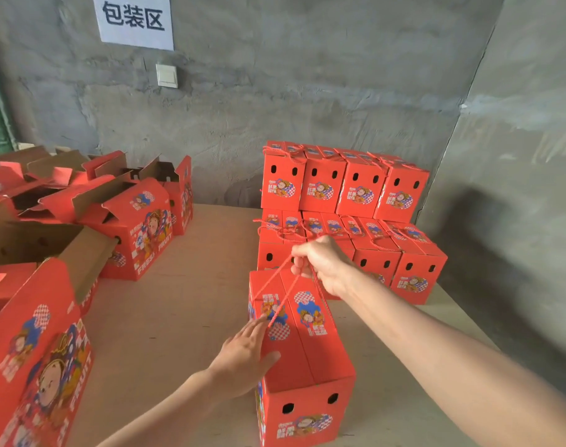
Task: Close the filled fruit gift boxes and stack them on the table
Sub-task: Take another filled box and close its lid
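Head view: right hand (320, 262) around rope handles (284, 301), left hand (243, 359) flat on box (320, 356).

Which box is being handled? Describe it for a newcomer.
Find the two-tier stack of closed red boxes at the back wall. Just before it, nearer the camera, stands one closed box. Only its rope handle is held up by the right hand, the left hand resting on its lid.

Rough grey concrete walls (307, 91) meet in a corner beyond the right hand (320, 262). Paper sign (134, 19) and white switch (167, 75): high above the left hand (243, 356). Pale wooden bench (178, 317) beneath.
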The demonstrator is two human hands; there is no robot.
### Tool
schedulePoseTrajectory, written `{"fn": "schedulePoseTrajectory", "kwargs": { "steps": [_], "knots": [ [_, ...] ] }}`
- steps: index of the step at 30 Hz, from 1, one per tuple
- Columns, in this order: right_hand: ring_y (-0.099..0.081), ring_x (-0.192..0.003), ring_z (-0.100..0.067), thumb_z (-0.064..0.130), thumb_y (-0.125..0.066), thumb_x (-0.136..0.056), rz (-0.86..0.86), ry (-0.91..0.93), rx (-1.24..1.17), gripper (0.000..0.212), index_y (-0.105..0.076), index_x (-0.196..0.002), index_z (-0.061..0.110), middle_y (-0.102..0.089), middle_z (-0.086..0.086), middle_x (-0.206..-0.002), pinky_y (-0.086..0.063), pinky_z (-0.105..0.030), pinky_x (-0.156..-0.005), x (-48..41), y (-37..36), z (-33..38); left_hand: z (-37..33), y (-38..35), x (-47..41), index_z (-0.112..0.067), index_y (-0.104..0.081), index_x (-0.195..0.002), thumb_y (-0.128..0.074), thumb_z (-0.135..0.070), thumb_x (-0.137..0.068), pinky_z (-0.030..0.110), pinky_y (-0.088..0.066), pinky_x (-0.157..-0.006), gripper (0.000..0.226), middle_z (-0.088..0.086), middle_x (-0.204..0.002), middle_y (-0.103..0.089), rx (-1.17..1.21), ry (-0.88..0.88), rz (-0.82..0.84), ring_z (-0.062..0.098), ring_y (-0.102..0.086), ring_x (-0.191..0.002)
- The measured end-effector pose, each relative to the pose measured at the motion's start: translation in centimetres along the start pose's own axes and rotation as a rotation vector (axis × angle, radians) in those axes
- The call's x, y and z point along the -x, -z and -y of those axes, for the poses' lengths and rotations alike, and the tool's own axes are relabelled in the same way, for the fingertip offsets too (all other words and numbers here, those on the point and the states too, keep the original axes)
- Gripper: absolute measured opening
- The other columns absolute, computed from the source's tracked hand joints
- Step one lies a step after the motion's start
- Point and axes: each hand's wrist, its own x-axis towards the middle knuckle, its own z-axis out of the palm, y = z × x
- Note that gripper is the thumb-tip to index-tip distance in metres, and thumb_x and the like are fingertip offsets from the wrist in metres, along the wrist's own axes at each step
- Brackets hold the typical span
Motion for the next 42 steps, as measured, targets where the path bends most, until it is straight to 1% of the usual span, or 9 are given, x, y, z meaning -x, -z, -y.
{"fn": "schedulePoseTrajectory", "kwargs": {
  "steps": [4, 7, 15, 22, 26, 30, 32, 36, 42],
  "knots": [
    [-0.054, -0.045, -0.013, 0.004, -0.058, -0.084, -0.029, -0.062, 0.003, 0.017, -0.061, -0.067, 0.002, -0.052, -0.004, -0.050, -0.039, -0.018, -0.046, -0.2, 0.4, -1.5, 0.1, -1.7, 0.2, -0.020, 0.005, -0.150, -0.045, -0.045, -0.094, 0.029, -0.012, -0.116, 0.079, -0.009, -0.158, -0.004, 0.111, -0.016, -0.026, 0.007, -0.004, -0.145],
    [-0.038, -0.032, -0.008, 0.011, -0.058, -0.090, 0.216, -0.242, 0.120, 0.014, -0.064, -0.085, -0.001, -0.045, 0.006, -0.036, -0.042, -0.018, -0.045, 0.6, 0.4, -2.1, 0.2, -2.2, 0.2, -0.020, 0.016, -0.148, -0.046, -0.044, -0.093, 0.033, -0.012, -0.118, 0.086, -0.009, -0.158, 0.007, 0.129, -0.032, -0.029, 0.007, 0.006, -0.145],
    [-0.041, -0.029, -0.010, 0.006, -0.061, -0.088, 0.272, -0.308, 0.871, 0.026, -0.051, -0.064, 0.006, -0.037, 0.002, -0.028, -0.038, -0.022, -0.050, 1.0, -0.2, 1.5, -0.2, -1.9, 0.2, -0.027, 0.009, -0.149, -0.048, -0.061, -0.086, 0.038, 0.001, -0.116, 0.091, -0.009, -0.149, 0.032, 0.145, -0.133, 0.105, 0.009, 0.027, -0.138],
    [-0.041, -0.032, -0.013, 0.003, -0.050, -0.089, -0.069, -0.346, 0.511, 0.021, -0.054, -0.069, 0.007, -0.035, 0.002, -0.029, -0.038, -0.016, -0.045, -0.2, 0.6, 5.0, -2.2, -1.5, -0.1, -0.022, 0.007, -0.147, -0.058, -0.048, -0.087, 0.032, -0.001, -0.118, 0.093, -0.007, -0.151, 0.029, 0.396, -0.199, 0.028, 0.006, 0.031, -0.130],
    [-0.038, -0.030, -0.012, 0.003, -0.046, -0.088, -0.222, -0.299, 0.347, 0.022, -0.051, -0.068, 0.010, -0.036, 0.003, -0.029, -0.037, -0.020, -0.051, -0.7, 4.4, 7.6, -5.3, 0.7, -1.5, -0.046, 0.016, -0.139, -0.059, -0.027, -0.091, 0.035, 0.006, -0.117, 0.091, -0.026, -0.149, 0.023, 0.682, -0.389, -0.064, 0.004, 0.029, -0.138],
    [-0.036, -0.026, -0.013, 0.002, -0.047, -0.085, -0.406, -0.175, 0.254, 0.019, -0.050, -0.067, 0.008, -0.034, 0.002, -0.026, -0.036, -0.017, -0.047, -1.6, 8.7, 10.9, -9.8, 3.6, -4.5, -0.059, -0.036, -0.125, -0.047, -0.018, -0.097, 0.029, 0.009, -0.113, 0.052, -0.020, -0.150, 0.022, 0.510, -0.594, -0.223, 0.011, 0.032, -0.137],
    [-0.034, -0.025, -0.014, 0.001, -0.050, -0.082, -0.496, -0.082, 0.211, 0.019, -0.050, -0.065, 0.007, -0.035, 0.000, -0.027, -0.037, -0.020, -0.049, -2.2, 10.6, 12.6, -11.9, 5.1, -6.4, -0.056, -0.050, -0.115, -0.048, -0.037, -0.095, 0.025, 0.009, -0.109, 0.028, -0.019, -0.148, 0.024, 0.498, -0.598, -0.173, 0.013, 0.033, -0.135],
    [-0.031, -0.024, -0.012, -0.001, -0.053, -0.081, -0.602, 0.050, 0.134, 0.018, -0.050, -0.065, 0.007, -0.042, 0.002, -0.032, -0.035, -0.020, -0.046, -4.6, 15.7, 14.3, -16.1, 6.6, -12.4, -0.046, -0.033, -0.140, -0.052, -0.082, -0.062, 0.037, 0.006, -0.110, 0.088, -0.028, -0.141, 0.038, 0.380, -0.578, 0.005, 0.012, 0.043, -0.128],
    [-0.029, -0.024, -0.010, -0.003, -0.053, -0.083, -0.637, 0.146, 0.098, 0.023, -0.049, -0.061, 0.006, -0.047, -0.002, -0.040, -0.034, -0.021, -0.044, -10.3, 24.0, 13.2, -20.9, 5.6, -23.4, -0.036, -0.029, -0.145, -0.070, -0.053, -0.075, 0.040, -0.006, -0.117, 0.083, -0.010, -0.153, 0.027, 0.223, -0.598, -0.037, 0.018, 0.024, -0.142]
  ]
}}
